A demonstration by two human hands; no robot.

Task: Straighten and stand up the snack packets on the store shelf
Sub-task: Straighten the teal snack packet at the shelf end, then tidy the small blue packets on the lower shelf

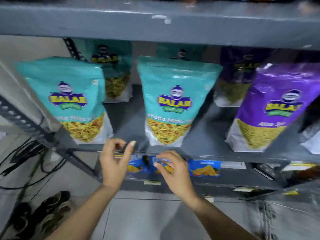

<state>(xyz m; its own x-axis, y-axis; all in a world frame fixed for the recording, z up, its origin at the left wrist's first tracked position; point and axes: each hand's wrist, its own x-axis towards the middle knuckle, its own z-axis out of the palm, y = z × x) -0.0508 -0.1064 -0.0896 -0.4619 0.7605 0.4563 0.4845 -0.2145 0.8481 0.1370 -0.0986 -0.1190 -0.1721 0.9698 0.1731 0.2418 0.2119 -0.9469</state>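
Two teal snack packets stand upright on the grey shelf (128,122): one on the left (69,94), one in the middle (173,97). A purple packet (275,108) stands to the right, leaning a little. More teal and purple packets stand behind them in shadow. My left hand (114,161) hovers just below the shelf's front edge, fingers apart, holding nothing. My right hand (173,168) is lower, in front of the blue packets (204,168) on the shelf beneath, fingers loosely curled with nothing in them.
A grey shelf board (155,19) runs overhead. Slotted metal uprights (20,116) frame the left side. Black cables (29,153) and a pair of shoes (43,212) lie on the tiled floor at the lower left. Another packet edge (311,139) shows at far right.
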